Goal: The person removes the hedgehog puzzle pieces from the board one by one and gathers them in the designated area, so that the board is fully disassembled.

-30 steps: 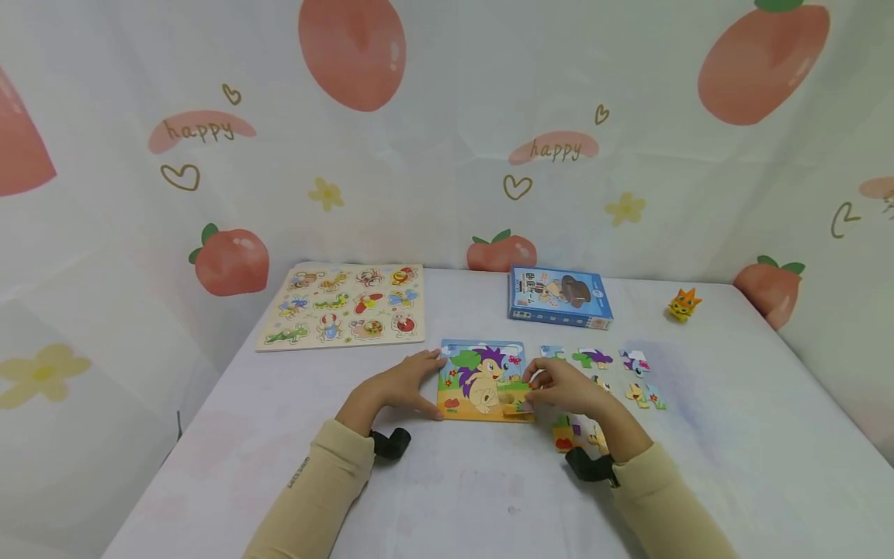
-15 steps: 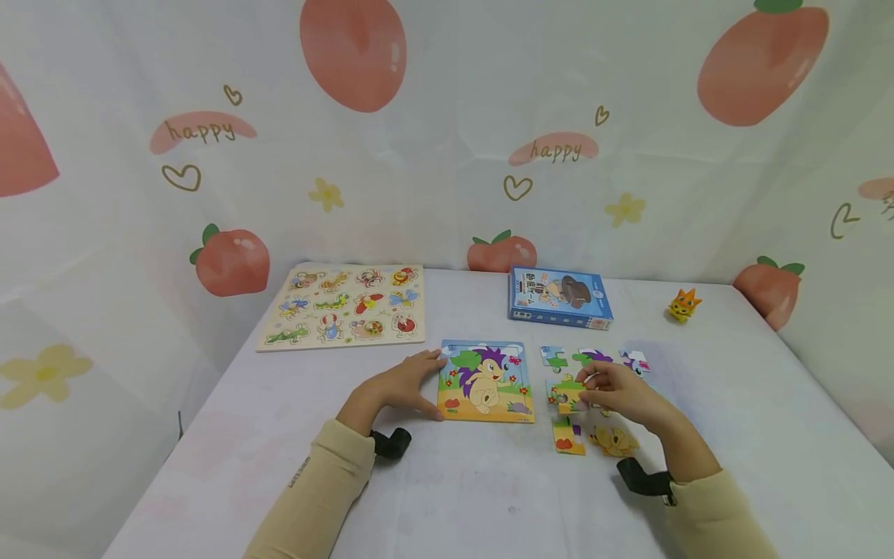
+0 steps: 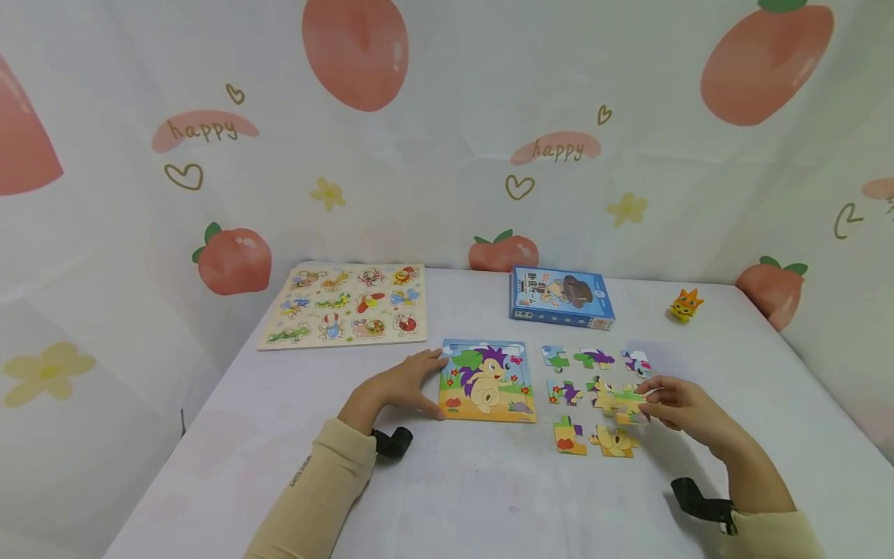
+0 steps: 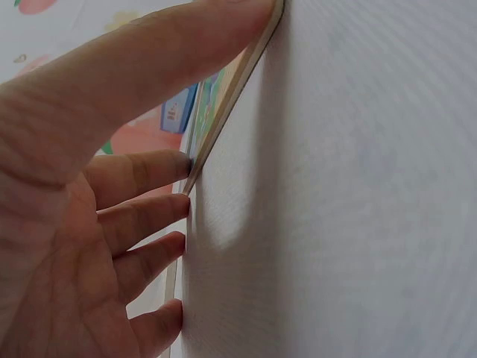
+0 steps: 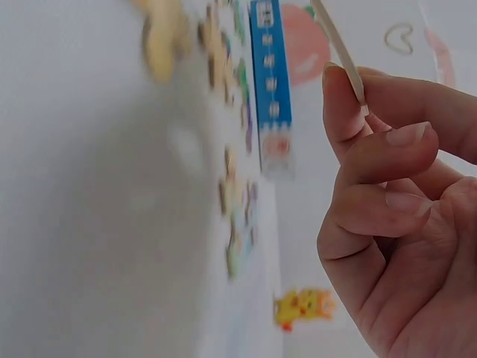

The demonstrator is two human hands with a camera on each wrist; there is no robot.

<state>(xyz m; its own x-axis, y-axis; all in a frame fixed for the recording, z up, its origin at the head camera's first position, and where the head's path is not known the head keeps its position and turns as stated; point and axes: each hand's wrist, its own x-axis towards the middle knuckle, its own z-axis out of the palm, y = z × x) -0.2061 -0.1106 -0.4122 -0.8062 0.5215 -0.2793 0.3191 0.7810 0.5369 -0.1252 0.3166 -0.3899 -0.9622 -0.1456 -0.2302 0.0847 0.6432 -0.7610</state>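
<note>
A square puzzle board with a purple-spined hedgehog picture lies flat mid-table. My left hand rests at its left side, thumb and fingertips touching the edge, fingers fairly straight. In the left wrist view, the thumb reaches along the board's rim. My right hand pinches a jigsaw piece with green and orange print between thumb and fingers, raised over the loose pieces. The right wrist view shows this piece edge-on. Beneath it, a hedgehog-face piece is partly covered.
Several loose jigsaw pieces lie in rows right of the board, among them a yellow belly piece and a red-and-orange one. Behind stand a wooden insect puzzle, a blue box and a small orange-yellow figurine.
My right hand has lifted the jigsaw piece from the board's lower right corner and carried it rightward over the loose pieces. The left hand stays at the board's edge.
</note>
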